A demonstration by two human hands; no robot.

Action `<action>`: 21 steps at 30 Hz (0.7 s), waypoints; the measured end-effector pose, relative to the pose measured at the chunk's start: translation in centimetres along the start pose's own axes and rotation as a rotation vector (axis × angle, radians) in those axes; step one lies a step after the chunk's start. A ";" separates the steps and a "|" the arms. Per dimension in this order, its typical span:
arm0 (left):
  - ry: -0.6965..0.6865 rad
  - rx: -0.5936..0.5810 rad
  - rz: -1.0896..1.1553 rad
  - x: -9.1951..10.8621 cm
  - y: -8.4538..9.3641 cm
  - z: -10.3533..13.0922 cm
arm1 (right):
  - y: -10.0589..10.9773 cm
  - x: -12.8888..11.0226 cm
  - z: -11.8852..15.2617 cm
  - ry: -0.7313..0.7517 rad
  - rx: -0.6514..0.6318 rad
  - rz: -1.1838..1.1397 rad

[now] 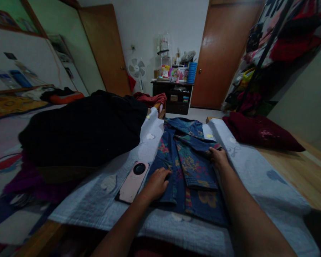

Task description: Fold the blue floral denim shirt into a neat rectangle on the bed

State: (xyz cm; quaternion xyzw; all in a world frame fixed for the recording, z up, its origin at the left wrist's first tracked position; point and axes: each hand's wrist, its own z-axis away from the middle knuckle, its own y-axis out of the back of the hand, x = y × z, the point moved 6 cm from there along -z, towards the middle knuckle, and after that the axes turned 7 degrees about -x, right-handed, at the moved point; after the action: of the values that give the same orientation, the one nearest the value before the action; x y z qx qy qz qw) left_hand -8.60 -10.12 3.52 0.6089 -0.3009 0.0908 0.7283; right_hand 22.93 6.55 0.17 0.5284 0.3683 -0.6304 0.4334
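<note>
A blue denim jacket [192, 160] with a colourful flower print lies on the light blue cloth, one sleeve folded across its front. My left hand [157, 184] rests on its left side, fingers stretched over the fabric. At the right edge, my right hand [218, 157] pinches the folded sleeve between thumb and fingers. Just left of my left hand lies a pink phone [131, 184], its round black camera facing up.
The light blue cloth [96, 207] covers a wooden surface. A heap of black clothing [88, 128] is on the left, and a folded maroon garment [262, 132] on the right. Farther back stand a dark cabinet [171, 107], a fan [137, 68] and hanging clothes and bags [291, 48].
</note>
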 end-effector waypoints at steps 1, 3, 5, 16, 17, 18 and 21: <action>0.007 0.013 -0.028 -0.2 0.2 0.2 | -0.1 -0.2 0.0 0.006 0.006 -0.001; 0.021 0.046 -0.087 -0.6 0.6 0.6 | 0.0 -0.6 -0.1 0.022 0.016 -0.012; 0.063 0.098 -0.158 -1.0 1.0 0.9 | 0.3 -1.2 -0.3 0.038 0.029 -0.016; 0.145 0.133 -0.269 -1.0 0.9 1.5 | 3.6 -2.5 -0.6 0.054 0.137 0.015; 0.106 0.139 -0.269 -0.4 0.8 1.3 | 3.5 -2.4 -0.5 0.054 0.120 0.025; 0.059 0.127 -0.256 0.3 0.5 1.1 | 3.3 -2.3 -0.4 0.053 0.101 0.034; -0.081 0.025 -0.177 2.2 -0.6 0.3 | 2.7 -1.9 0.0 0.048 0.057 0.058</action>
State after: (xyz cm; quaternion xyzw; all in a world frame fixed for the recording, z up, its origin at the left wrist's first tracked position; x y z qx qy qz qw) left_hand -6.60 -11.02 4.26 0.6452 -0.2738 0.0052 0.7133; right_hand 25.58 5.91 2.01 0.5658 0.3449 -0.6150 0.4274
